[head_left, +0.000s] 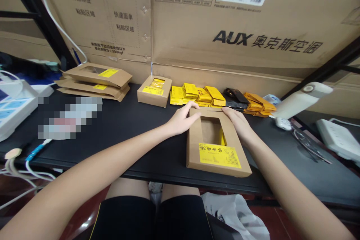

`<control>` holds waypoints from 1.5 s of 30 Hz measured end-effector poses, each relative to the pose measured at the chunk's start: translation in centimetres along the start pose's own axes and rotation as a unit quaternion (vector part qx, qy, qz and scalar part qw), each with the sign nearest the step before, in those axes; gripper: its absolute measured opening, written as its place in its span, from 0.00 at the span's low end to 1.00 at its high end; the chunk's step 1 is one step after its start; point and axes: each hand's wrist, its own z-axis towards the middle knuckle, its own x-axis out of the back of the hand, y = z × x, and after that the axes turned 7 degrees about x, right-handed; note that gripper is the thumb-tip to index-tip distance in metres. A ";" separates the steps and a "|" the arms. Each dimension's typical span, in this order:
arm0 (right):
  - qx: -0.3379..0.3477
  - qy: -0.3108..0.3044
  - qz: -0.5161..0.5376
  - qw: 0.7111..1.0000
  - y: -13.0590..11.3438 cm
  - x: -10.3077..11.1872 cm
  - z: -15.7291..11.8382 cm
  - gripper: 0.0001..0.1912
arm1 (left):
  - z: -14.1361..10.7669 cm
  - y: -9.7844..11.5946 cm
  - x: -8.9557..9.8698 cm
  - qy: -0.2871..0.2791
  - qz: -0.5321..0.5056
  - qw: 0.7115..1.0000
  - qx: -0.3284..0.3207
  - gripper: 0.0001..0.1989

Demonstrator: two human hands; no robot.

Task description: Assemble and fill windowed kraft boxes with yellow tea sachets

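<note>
"AUX 奥克斯空调" on the large carton [185,26]

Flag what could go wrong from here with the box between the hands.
The far end of the windowed box is close to the yellow packets, so a forward push might shift them. The left hand and right hand are at its far corners; pressing hard there could crease the cardboard.

Printed cardboard [185,26] stands behind a black table [135,120] over reddish flooring [278,219].

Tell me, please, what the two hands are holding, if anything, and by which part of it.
The left hand and right hand hold the flat, windowed brown cardboard box by its far end, one at each corner.
</note>
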 end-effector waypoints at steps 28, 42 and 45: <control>-0.006 -0.003 0.000 1.000 -0.2 0.0 -0.1 0.15 | -0.1 0.0 0.0 0.000 0.005 1.000 0.003 0.06; 0.006 -0.004 -0.019 1.000 -0.1 0.1 0.0 0.15 | -0.1 0.2 0.1 -0.008 0.015 1.000 0.008 0.06; 0.006 -0.008 -0.020 1.000 -0.2 0.0 -0.1 0.16 | -0.2 0.2 0.1 -0.010 0.014 1.000 0.009 0.06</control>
